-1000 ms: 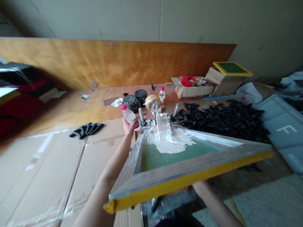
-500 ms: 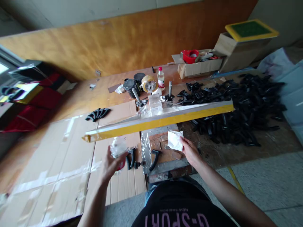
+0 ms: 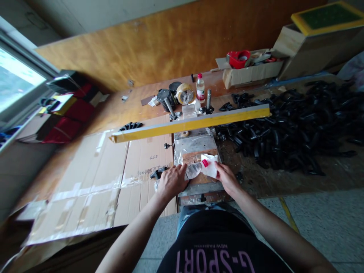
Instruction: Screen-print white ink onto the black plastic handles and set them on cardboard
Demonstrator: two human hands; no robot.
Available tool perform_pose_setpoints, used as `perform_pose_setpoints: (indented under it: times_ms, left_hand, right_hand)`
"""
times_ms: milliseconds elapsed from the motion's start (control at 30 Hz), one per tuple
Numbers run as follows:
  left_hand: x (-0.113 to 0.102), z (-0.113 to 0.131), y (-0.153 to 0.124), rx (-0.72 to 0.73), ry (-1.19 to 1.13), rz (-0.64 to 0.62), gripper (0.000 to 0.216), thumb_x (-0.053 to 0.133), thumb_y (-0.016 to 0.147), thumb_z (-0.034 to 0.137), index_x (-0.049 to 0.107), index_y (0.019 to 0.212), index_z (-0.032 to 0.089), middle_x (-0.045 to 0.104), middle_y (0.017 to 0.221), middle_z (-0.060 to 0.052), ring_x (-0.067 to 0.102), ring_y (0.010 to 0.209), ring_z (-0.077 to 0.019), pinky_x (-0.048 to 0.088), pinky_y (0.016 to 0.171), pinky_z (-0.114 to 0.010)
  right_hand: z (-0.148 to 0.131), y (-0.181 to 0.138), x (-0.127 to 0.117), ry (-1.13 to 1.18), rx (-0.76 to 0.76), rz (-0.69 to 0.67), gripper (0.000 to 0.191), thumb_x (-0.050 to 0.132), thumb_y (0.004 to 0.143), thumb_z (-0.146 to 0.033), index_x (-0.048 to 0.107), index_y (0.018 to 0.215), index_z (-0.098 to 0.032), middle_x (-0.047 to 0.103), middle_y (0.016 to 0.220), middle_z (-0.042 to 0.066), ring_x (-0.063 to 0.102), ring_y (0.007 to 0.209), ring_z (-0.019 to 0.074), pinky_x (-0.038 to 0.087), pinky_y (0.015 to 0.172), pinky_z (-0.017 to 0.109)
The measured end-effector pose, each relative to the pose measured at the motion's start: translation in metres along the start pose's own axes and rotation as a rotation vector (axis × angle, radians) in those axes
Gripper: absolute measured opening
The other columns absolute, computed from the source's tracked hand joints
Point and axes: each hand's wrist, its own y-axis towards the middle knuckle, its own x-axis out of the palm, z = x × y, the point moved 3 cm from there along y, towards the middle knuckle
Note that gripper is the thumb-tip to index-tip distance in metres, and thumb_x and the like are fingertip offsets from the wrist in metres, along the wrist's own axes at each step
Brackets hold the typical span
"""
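Note:
My left hand is wrapped round a clear plastic bottle, tilted sideways with its red cap pointing right. The cap touches or overlaps a white cloth or paper wipe; I cannot tell which. That wipe is pinched in my right hand. Both hands are over a metal plate with a brown board on it. A long yellow frame bar is raised across the fixture beyond my hands. Black curved handles lie just left of my left hand, partly hidden.
A heap of black handles covers the right of the bench. Farther back stand a second bottle, a tape roll, dark cans and an open carton. Cardboard sheets lie on the left.
My left hand has moved right with the bottle, bringing its cap to the wipe. The bottle now lies sideways. The yellow bar appears swung up and away, and the view has shifted.

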Motion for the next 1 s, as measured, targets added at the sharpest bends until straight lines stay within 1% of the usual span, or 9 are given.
perform_pose_setpoints:
  times_ms: [100, 233, 333, 467, 600, 700, 867, 933, 1000]
  left_hand:
    - [-0.004, 0.008, 0.001, 0.063, 0.036, 0.003, 0.037, 0.055, 0.083, 0.033, 0.054, 0.118, 0.022, 0.068, 0.101, -0.009, 0.063, 0.096, -0.0310, 0.047, 0.068, -0.038]
    - [0.002, 0.010, -0.006, 0.126, 0.053, -0.021, 0.040, 0.056, 0.080, 0.026, 0.053, 0.120, 0.022, 0.068, 0.103, -0.009, 0.063, 0.097, -0.0302, 0.047, 0.068, -0.037]
    - [0.004, 0.002, -0.005, 0.074, 0.050, -0.029, 0.037, 0.057, 0.081, 0.029, 0.054, 0.117, 0.022, 0.068, 0.102, -0.009, 0.063, 0.098, -0.0310, 0.048, 0.068, -0.038]
    - [-0.002, -0.004, 0.006, -0.015, 0.039, -0.015, 0.035, 0.057, 0.083, 0.034, 0.053, 0.116, 0.023, 0.068, 0.103, -0.009, 0.063, 0.099, -0.0312, 0.048, 0.069, -0.038]
    - [-0.006, 0.002, 0.008, 0.031, 0.025, -0.002, 0.034, 0.057, 0.084, 0.035, 0.053, 0.116, 0.024, 0.068, 0.102, -0.009, 0.063, 0.099, -0.0303, 0.047, 0.070, -0.036]
    - [-0.003, 0.002, 0.002, 0.060, 0.009, -0.015, 0.036, 0.058, 0.082, 0.033, 0.053, 0.117, 0.024, 0.068, 0.103, -0.009, 0.063, 0.099, -0.0307, 0.047, 0.070, -0.037]
    - [0.002, -0.009, 0.004, 0.012, -0.006, -0.037, 0.033, 0.059, 0.082, 0.033, 0.054, 0.114, 0.025, 0.068, 0.105, -0.008, 0.063, 0.101, -0.0303, 0.047, 0.073, -0.037]
    - [0.001, -0.011, 0.008, -0.015, -0.014, -0.028, 0.036, 0.061, 0.082, 0.036, 0.054, 0.116, 0.025, 0.068, 0.107, -0.009, 0.062, 0.102, -0.0305, 0.047, 0.074, -0.037]
    - [-0.001, -0.011, 0.011, -0.008, -0.026, -0.030, 0.040, 0.062, 0.081, 0.037, 0.053, 0.118, 0.025, 0.068, 0.107, -0.009, 0.062, 0.103, -0.0309, 0.047, 0.074, -0.037]
  right_hand:
    - [-0.002, 0.001, -0.003, 0.054, 0.005, 0.022, 0.046, 0.080, 0.063, -0.057, 0.073, 0.088, -0.018, 0.075, 0.085, 0.004, 0.068, 0.074, 0.0189, 0.054, 0.066, 0.028]
    - [-0.004, 0.003, -0.010, 0.077, -0.004, 0.030, 0.042, 0.078, 0.067, -0.054, 0.072, 0.088, -0.018, 0.075, 0.087, 0.004, 0.069, 0.078, 0.0198, 0.053, 0.067, 0.028]
    - [-0.001, 0.004, -0.012, 0.096, 0.027, 0.035, 0.041, 0.078, 0.069, -0.051, 0.072, 0.090, -0.018, 0.075, 0.090, 0.005, 0.069, 0.080, 0.0200, 0.054, 0.068, 0.029]
    - [0.001, 0.006, -0.007, 0.114, 0.051, 0.008, 0.040, 0.077, 0.071, -0.049, 0.072, 0.094, -0.018, 0.075, 0.093, 0.006, 0.070, 0.082, 0.0201, 0.055, 0.070, 0.030]
    - [-0.006, 0.011, -0.002, 0.140, 0.044, -0.005, 0.037, 0.077, 0.071, -0.047, 0.072, 0.092, -0.018, 0.075, 0.095, 0.006, 0.070, 0.084, 0.0198, 0.055, 0.071, 0.028]
    - [-0.011, 0.014, -0.002, 0.160, 0.041, 0.002, 0.034, 0.077, 0.072, -0.045, 0.072, 0.092, -0.018, 0.075, 0.094, 0.005, 0.070, 0.084, 0.0197, 0.055, 0.071, 0.028]
    - [-0.007, 0.015, 0.001, 0.176, 0.079, -0.001, 0.033, 0.076, 0.073, -0.044, 0.072, 0.093, -0.018, 0.075, 0.097, 0.007, 0.070, 0.087, 0.0213, 0.056, 0.075, 0.031]
    - [-0.006, 0.017, 0.005, 0.191, 0.100, -0.022, 0.034, 0.076, 0.073, -0.044, 0.072, 0.094, -0.017, 0.075, 0.098, 0.007, 0.070, 0.089, 0.0216, 0.056, 0.076, 0.032]
    - [-0.008, 0.019, 0.009, 0.208, 0.104, -0.032, 0.033, 0.077, 0.073, -0.043, 0.072, 0.094, -0.018, 0.075, 0.098, 0.007, 0.070, 0.089, 0.0216, 0.056, 0.077, 0.032]
